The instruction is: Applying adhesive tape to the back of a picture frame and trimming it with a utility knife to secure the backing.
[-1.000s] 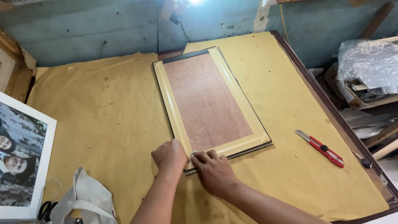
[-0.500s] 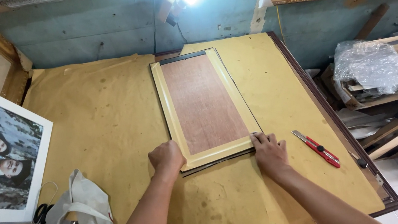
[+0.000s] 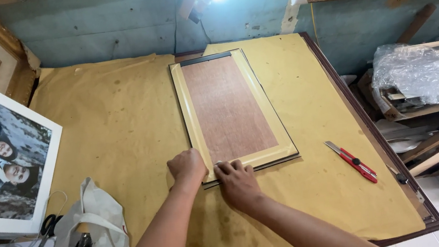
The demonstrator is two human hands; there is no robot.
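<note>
A picture frame lies face down on the paper-covered table, showing a reddish-brown backing board inside a pale cream border. My left hand presses as a loose fist on the frame's near left corner. My right hand lies flat beside it, fingers on the frame's near edge close to that same corner. Neither hand holds anything apart from touching the frame.
A red utility knife lies on the paper to the right. A white-framed photo print leans at the left. A white cloth bag and scissors sit at near left. Stacked frame mouldings and a plastic-wrapped bundle fill the right.
My right hand slid from the frame's near right corner back left along the near edge, close to my left hand. The left hand stayed on the near left corner.
</note>
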